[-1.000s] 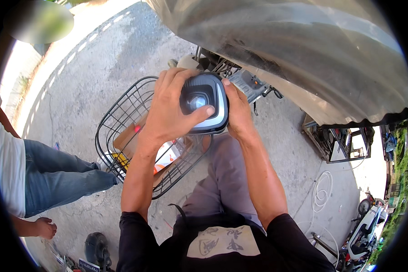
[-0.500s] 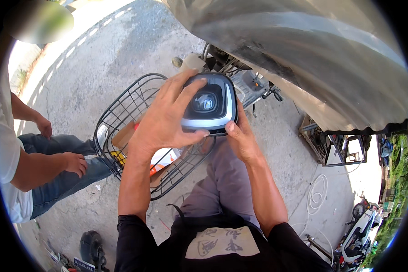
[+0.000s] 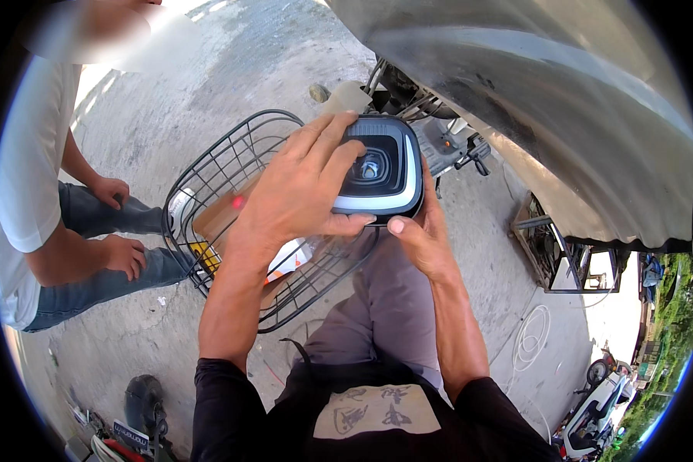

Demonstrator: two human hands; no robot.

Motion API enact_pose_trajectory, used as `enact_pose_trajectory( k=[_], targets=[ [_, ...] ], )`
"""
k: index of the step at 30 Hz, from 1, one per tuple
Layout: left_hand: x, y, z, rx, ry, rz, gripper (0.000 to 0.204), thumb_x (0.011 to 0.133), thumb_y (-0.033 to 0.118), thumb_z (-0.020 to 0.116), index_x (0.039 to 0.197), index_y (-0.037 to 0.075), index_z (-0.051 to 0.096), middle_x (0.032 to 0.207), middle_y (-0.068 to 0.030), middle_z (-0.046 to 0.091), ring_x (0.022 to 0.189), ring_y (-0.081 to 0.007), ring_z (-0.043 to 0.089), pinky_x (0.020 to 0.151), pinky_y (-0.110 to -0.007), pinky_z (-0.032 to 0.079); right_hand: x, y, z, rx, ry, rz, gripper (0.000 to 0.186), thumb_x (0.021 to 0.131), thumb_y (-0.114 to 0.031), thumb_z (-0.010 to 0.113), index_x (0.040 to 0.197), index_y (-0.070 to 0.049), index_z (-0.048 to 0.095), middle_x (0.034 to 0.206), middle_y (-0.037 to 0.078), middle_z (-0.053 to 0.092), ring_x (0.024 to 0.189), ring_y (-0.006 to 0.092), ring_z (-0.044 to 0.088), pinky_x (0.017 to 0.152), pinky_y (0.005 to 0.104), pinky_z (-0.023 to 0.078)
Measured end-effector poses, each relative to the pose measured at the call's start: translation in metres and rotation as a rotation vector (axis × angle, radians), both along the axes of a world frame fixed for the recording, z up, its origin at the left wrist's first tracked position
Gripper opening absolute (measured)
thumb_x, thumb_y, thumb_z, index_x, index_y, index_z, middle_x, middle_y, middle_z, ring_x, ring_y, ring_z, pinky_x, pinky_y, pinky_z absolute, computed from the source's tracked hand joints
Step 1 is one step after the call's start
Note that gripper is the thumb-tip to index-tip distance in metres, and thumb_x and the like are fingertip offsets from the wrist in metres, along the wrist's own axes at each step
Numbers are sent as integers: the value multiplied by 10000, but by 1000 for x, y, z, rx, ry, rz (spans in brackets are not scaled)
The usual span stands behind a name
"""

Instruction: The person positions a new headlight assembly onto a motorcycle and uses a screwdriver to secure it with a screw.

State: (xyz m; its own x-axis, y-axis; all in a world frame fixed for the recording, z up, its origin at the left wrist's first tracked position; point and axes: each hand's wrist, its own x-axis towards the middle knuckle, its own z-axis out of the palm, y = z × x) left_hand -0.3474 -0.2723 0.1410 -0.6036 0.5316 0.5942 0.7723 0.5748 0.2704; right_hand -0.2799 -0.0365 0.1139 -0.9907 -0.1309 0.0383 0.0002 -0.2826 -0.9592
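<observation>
In front of me, above the wire basket, I hold a rounded-square headlight (image 3: 396, 202) with a black casing, a silver-white rim and a clear, glossy centre. My left hand (image 3: 289, 185) grips its left side, fingers curving over the face and thumb along the near edge. Its index fingertip rests close to the lens centre. Around the lower right corner wraps my right hand (image 3: 427, 239), its thumb against the casing's near side and its other fingers mostly hidden behind. The underside of the headlight does not show.
Below is a black wire basket (image 3: 266, 113) containing brown cardboard (image 3: 218, 218) and a white-orange package (image 3: 289, 260). A person (image 3: 35, 177) in a white shirt stands left. A grey sheet cover (image 3: 516, 69) overhangs the upper right. A metal frame (image 3: 543, 258) and coiled hose (image 3: 530, 339) lie right.
The headlight and both my hands sit slightly further right and higher in view. My left fingers have shifted a little on its face. The person at left appears higher and more upright.
</observation>
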Motion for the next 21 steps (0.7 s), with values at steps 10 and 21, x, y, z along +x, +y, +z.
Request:
enact_pose_trajectory(
  k=[10,21],
  targets=[
    [4,-1,14,77,-165,-42,989,679,391,943,1529,52,569,1619,-231,535,1488,-472,514,1234,-571,433,-3,2,-10,-3,10,-71,1385,779,-227,1013,1790,8,95,1757,232,339,1579,335,439,1101,443,580],
    [-5,-3,-2,815,-652,-34,829,1002,683,681,1459,-6,619,1393,-193,717,1299,-314,688,1129,-451,512,-8,0,-6,-108,175,-164,930,939,33,860,1722,12,359,1331,137,702,1169,201,683,1029,356,587]
  ],
)
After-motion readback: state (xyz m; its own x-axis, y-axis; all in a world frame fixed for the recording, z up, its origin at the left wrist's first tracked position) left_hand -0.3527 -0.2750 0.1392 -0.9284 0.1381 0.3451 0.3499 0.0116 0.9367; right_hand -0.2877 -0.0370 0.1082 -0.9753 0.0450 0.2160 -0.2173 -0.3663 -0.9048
